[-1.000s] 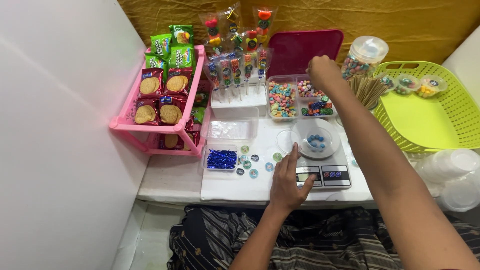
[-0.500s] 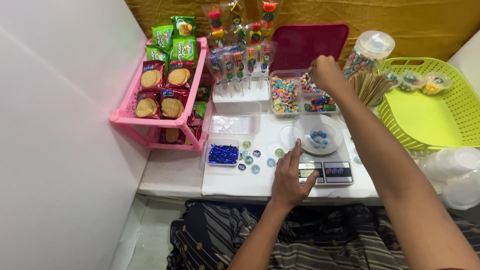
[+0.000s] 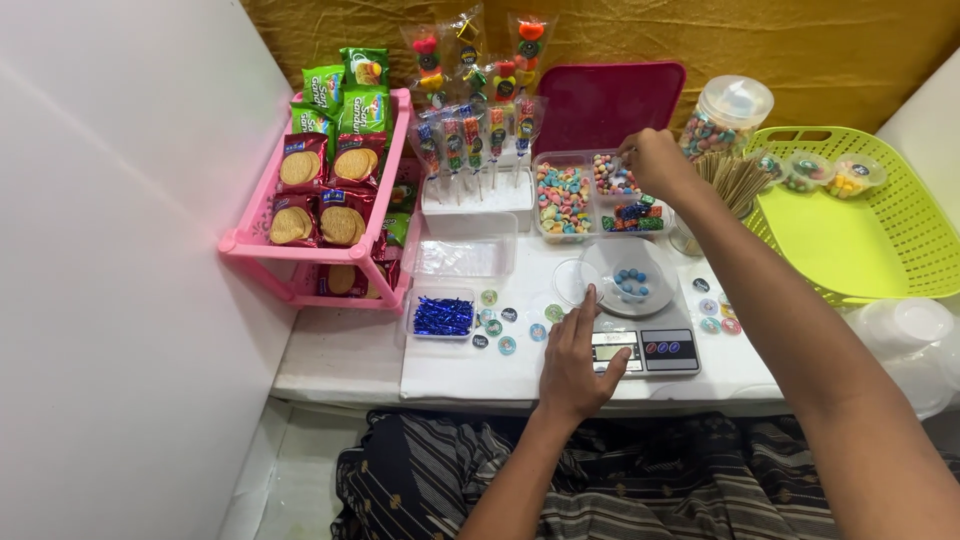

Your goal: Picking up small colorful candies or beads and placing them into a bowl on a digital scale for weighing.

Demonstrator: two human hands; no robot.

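Observation:
My left hand (image 3: 580, 360) rests flat on the white table beside a small digital scale (image 3: 645, 350), fingers apart, fingertip near a clear lid (image 3: 568, 280). On the scale stands a clear round cup (image 3: 632, 282) with several blue candies in it. My right hand (image 3: 655, 160) reaches over a clear divided box (image 3: 598, 195) of coloured candies, its fingers pinched together above the small-bead compartment (image 3: 612, 177). Whether it has a candy between the fingers is hidden.
A pink rack (image 3: 320, 200) of biscuit packs stands at the left. Candy skewers (image 3: 475, 130) stand in a white block. A blue-foil tray (image 3: 443, 317), round stickers (image 3: 508, 320), a candy jar (image 3: 725, 115), wooden sticks (image 3: 735, 180), a lime basket (image 3: 860, 230) and clear lids (image 3: 910, 325) surround the scale.
My right hand has dipped a little lower and nearer, down onto the bead compartment. The left hand has stayed put. The view shifted slightly.

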